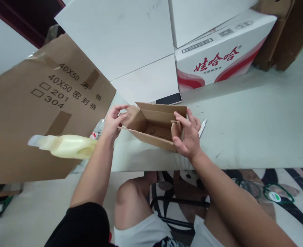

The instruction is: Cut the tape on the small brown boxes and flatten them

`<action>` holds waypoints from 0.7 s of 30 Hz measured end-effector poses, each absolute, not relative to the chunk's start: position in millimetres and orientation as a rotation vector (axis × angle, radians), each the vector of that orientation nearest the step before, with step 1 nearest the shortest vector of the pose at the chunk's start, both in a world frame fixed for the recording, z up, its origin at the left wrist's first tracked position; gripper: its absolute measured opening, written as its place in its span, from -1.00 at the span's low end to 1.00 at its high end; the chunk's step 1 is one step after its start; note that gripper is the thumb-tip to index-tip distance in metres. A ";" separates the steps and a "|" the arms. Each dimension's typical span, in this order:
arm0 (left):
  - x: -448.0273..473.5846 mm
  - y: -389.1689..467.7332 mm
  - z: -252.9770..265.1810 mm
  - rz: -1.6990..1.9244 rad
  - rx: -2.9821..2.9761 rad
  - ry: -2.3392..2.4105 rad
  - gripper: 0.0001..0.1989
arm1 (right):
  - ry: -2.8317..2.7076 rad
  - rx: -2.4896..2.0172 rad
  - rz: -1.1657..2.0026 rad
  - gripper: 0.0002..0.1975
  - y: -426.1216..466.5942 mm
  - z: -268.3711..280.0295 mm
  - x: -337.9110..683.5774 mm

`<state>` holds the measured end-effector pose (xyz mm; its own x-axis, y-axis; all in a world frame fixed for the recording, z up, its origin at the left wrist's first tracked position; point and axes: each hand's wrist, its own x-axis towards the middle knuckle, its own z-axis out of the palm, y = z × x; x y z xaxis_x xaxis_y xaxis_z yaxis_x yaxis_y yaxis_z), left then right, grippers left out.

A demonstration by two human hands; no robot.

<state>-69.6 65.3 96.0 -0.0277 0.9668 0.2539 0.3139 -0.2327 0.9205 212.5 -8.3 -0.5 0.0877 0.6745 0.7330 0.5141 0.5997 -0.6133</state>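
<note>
A small brown cardboard box (158, 139) sits on the table with its top open and its flaps raised. My left hand (114, 120) is at the box's left end, thumb and fingers closed on the left end flap (131, 115). At the opposite end, my right hand (189, 135) has its bent fingers around the creased right flap (176, 129), which leans inward. A short dark strand lies on the box floor. Just right of my right hand lies a white, slim utility knife (203, 127), partly hidden by it. Behind the box lies a phone (169, 99).
A pale-yellow bottle (71, 146) is left of my forearm, before a large printed carton (51, 113). White boxes (143, 79) and a red-and-white carton (218, 67) line the table's (256, 116) back. Beneath its front edge is a patterned floor covering (259, 175).
</note>
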 end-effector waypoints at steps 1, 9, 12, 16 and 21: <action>-68.9 62.0 96.6 1.305 1.626 1.326 -0.54 | -1.568 -1.063 0.189 -0.50 -6.1 -1.0 212.4; -55.5 32.4 88.7 1.043 1.577 1.202 -0.47 | -1.523 -1.066 0.396 -0.58 4.2 -7.5 215.4; -44.9 20.1 75.6 1.287 1.506 1.090 -0.34 | -1.570 -1.017 0.384 -0.56 2.4 -8.7 218.9; -37.5 3.5 55.7 1.551 1.534 0.923 -0.41 | -1.614 -0.935 0.412 -0.31 -3.0 -8.9 225.5; -35.2 -4.3 46.2 1.580 1.606 0.964 -0.27 | -1.654 -0.876 0.512 -0.23 -12.1 -11.3 232.8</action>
<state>-35.2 -4.3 46.2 -0.0102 0.8675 0.4973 0.0454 -0.4964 0.8669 232.8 -12.1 -11.3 -0.0837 0.7702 0.6323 0.2777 0.6274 -0.7275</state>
